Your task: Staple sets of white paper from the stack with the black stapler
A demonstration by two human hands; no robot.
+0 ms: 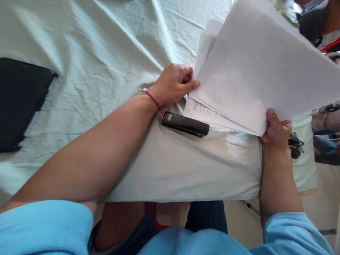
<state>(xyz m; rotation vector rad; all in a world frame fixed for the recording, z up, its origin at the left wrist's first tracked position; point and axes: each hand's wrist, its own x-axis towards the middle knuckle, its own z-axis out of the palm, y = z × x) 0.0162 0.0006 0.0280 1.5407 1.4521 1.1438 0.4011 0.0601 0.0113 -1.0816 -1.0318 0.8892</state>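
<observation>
Several loose sheets of white paper fan out over the right half of the table, the top one blank on the side I see and the lower ones showing lines of print. My left hand pinches their left corner between thumb and curled fingers. At the near right corner, my right hand grips the sheets with its thumb on top. A black stapler lies on the cloth just below my left hand, apart from both hands. A red cord bracelet circles my left wrist.
A pale green cloth with wrinkles covers the table. At the left edge lies a flat black case. A bunch of keys sits beside my right wrist. Other people are partly visible at the upper right. The table's near edge runs close to my body.
</observation>
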